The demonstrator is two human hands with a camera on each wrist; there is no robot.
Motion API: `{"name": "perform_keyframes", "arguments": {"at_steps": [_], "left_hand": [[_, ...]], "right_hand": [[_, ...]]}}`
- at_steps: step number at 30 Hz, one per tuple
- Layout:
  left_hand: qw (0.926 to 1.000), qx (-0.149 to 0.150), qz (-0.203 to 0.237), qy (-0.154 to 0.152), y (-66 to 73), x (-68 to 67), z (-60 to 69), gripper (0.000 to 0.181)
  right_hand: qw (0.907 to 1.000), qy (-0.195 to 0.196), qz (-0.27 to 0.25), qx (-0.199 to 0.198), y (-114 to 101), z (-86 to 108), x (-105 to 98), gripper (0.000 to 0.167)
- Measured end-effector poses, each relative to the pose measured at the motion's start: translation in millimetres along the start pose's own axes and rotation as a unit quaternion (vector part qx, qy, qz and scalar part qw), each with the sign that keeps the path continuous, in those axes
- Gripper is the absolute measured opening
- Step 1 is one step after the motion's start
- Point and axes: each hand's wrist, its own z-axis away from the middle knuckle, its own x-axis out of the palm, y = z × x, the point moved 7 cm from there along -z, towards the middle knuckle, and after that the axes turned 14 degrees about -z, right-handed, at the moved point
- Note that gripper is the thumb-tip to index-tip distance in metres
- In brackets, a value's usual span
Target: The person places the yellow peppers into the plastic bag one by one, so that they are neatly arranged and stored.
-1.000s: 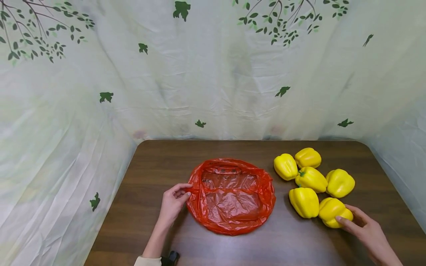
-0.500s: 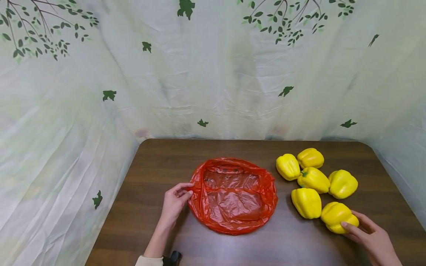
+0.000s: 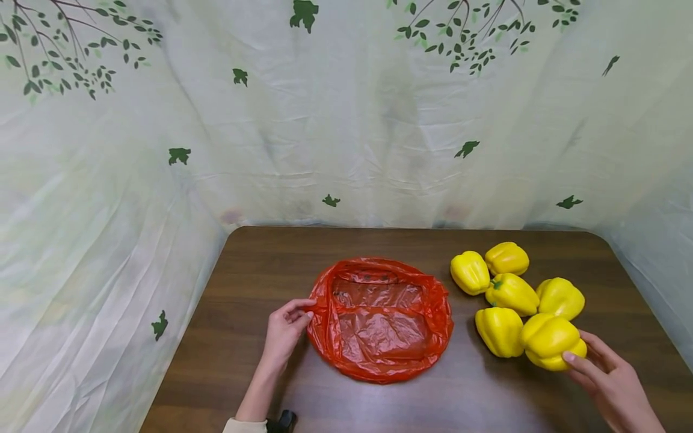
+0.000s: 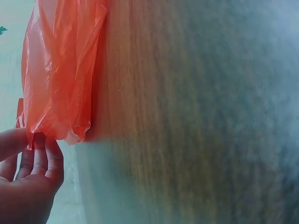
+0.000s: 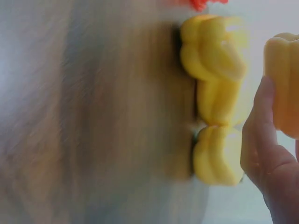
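A red plastic bag [image 3: 381, 331] lies on the table with its mouth spread wide, facing up. My left hand [image 3: 287, 331] pinches the bag's left rim between thumb and fingers; the left wrist view shows the thin red film [image 4: 60, 70] above the fingertips. At the right, my right hand [image 3: 612, 373] grips a yellow bell pepper [image 3: 549, 340], thumb in front and fingers behind. The right wrist view shows this pepper [image 5: 285, 84] raised off the table. Close to it lie several other yellow bell peppers, among them one at its left [image 3: 499, 332] and one behind [image 3: 560, 298].
More yellow peppers [image 3: 470, 272] lie in a loose group toward the back right of the brown wooden table [image 3: 260, 258]. A pale leaf-printed curtain [image 3: 357, 120] hangs behind the table and at its sides. A dark band [image 3: 281, 421] circles my left wrist.
The right hand's pepper first shifts slightly right and toward me, away from its neighbour, then rises off the table. The left hand keeps its pinch on the bag. The head view pans slightly.
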Motion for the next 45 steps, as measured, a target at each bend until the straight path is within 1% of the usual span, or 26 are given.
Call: {"name": "perform_keyframes", "arguments": {"at_steps": [2, 4, 6, 10, 15, 20, 21, 25, 31, 33, 38, 45], "left_hand": [[1.0, -0.001, 0.0, 0.002, -0.9, 0.3, 0.3, 0.019], [1.0, -0.003, 0.004, 0.002, -0.9, 0.4, 0.6, 0.018], [0.9999, -0.006, 0.009, 0.002, -0.9, 0.5, 0.7, 0.018], [0.9996, -0.014, 0.023, -0.001, -1.3, 0.7, 0.8, 0.019], [0.9993, -0.026, 0.028, 0.0, -2.7, 0.6, 2.1, 0.019], [0.9993, -0.022, 0.028, 0.01, -4.1, 0.3, 2.2, 0.018], [0.9993, -0.02, 0.028, 0.012, -4.1, 0.4, 2.0, 0.018], [0.9991, -0.016, 0.034, 0.019, -3.7, 0.6, 1.2, 0.019], [0.9989, -0.017, 0.034, 0.026, -4.7, 0.5, 3.1, 0.019], [0.9989, -0.015, 0.035, 0.028, -5.2, 0.0, 3.8, 0.02], [0.9987, -0.015, 0.039, 0.031, -5.6, -1.8, 3.8, 0.021], [0.9981, -0.019, 0.051, 0.027, -6.1, -1.2, 5.0, 0.022]], "right_hand": [[0.9996, -0.021, -0.013, -0.013, -3.5, -0.8, 7.9, 0.037], [0.999, -0.034, -0.019, -0.021, -6.3, -2.2, 14.7, 0.039], [0.9987, -0.039, -0.019, -0.026, -9.2, -4.0, 20.8, 0.04], [0.999, -0.035, 0.0, -0.029, -13.2, -8.1, 33.4, 0.041], [0.9984, -0.042, 0.005, -0.038, -14.7, -13.4, 52.5, 0.042], [0.9968, -0.056, 0.043, -0.038, -13.3, -21.4, 73.9, 0.04], [0.996, -0.059, 0.054, -0.04, -13.1, -22.8, 78.6, 0.039], [0.9924, -0.087, 0.069, -0.053, -12.4, -27.8, 98.1, 0.039], [0.9869, -0.101, 0.114, -0.053, -9.7, -37.5, 121.9, 0.039], [0.9844, -0.112, 0.123, -0.059, -9.2, -40.6, 129.3, 0.04], [0.9795, -0.136, 0.129, -0.073, -5.9, -46.2, 145.8, 0.04], [0.9771, -0.143, 0.138, -0.076, 3.7, -51.5, 164.2, 0.043]]}}
